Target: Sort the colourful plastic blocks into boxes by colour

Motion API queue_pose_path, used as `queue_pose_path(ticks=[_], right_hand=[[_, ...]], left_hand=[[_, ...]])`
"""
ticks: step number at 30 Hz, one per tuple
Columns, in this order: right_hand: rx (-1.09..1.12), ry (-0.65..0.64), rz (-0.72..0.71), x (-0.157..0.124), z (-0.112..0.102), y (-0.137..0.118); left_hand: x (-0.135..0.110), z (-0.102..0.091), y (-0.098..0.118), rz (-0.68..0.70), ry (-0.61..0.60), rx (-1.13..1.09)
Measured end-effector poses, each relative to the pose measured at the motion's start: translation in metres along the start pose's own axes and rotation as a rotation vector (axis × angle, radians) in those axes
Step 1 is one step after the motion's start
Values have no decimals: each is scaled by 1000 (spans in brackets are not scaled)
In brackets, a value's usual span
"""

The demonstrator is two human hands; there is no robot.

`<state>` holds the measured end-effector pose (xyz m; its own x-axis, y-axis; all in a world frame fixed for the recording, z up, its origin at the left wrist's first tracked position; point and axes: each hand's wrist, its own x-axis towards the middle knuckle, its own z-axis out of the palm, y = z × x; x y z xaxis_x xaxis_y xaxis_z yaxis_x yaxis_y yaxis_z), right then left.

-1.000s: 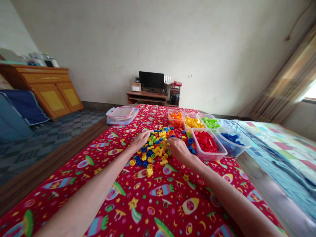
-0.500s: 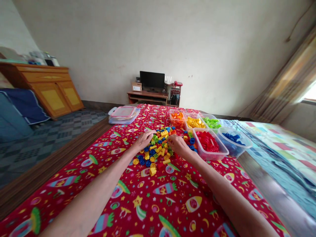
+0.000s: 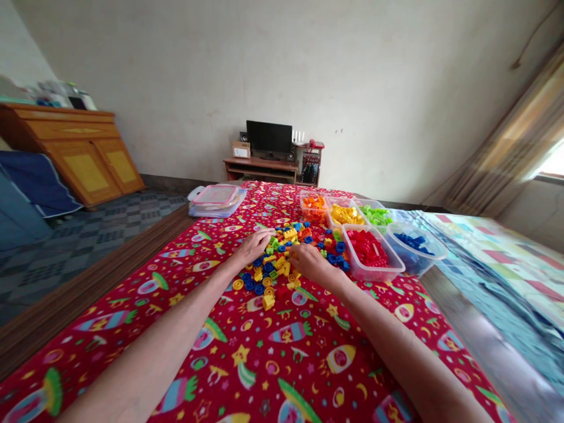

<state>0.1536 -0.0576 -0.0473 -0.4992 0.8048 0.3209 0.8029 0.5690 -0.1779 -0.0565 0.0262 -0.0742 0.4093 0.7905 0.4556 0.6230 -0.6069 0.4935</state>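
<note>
A heap of small plastic building pieces (image 3: 288, 252) in yellow, blue, green, orange and red lies on the red patterned cloth (image 3: 282, 346). My left hand (image 3: 254, 244) rests on the heap's left side with its fingers curled into the pieces. My right hand (image 3: 309, 261) lies on the heap's right side, fingers bent and pinched among the pieces. What either hand holds is too small to make out.
Clear tubs stand right of the heap: red pieces (image 3: 369, 249), blue (image 3: 416, 247), orange (image 3: 314, 205), yellow (image 3: 346, 215), green (image 3: 376, 215). Stacked lids (image 3: 215, 198) lie at the far left of the cloth. A wooden floor strip runs along the left edge.
Both hands have shifted slightly within the heap, the right one drawing a little to the left. The camera has tilted a bit.
</note>
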Motion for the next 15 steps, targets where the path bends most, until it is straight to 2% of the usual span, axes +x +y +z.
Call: queue_pose_path(ticks=[5,10,13,15], right_hand=[[-41,-49,-76,-1,-6,5],[-139,-91,-84,-2,-6,-3],[-38,-43,-70,0,-5,-5],[115,-27,17,5,-8,-2]], left_hand=[[0,-1,1,1,-14,5],[0,2,-1,-11,0,22],[1,3,-2,-11,5,22],[1,2,-2,-11,0,17]])
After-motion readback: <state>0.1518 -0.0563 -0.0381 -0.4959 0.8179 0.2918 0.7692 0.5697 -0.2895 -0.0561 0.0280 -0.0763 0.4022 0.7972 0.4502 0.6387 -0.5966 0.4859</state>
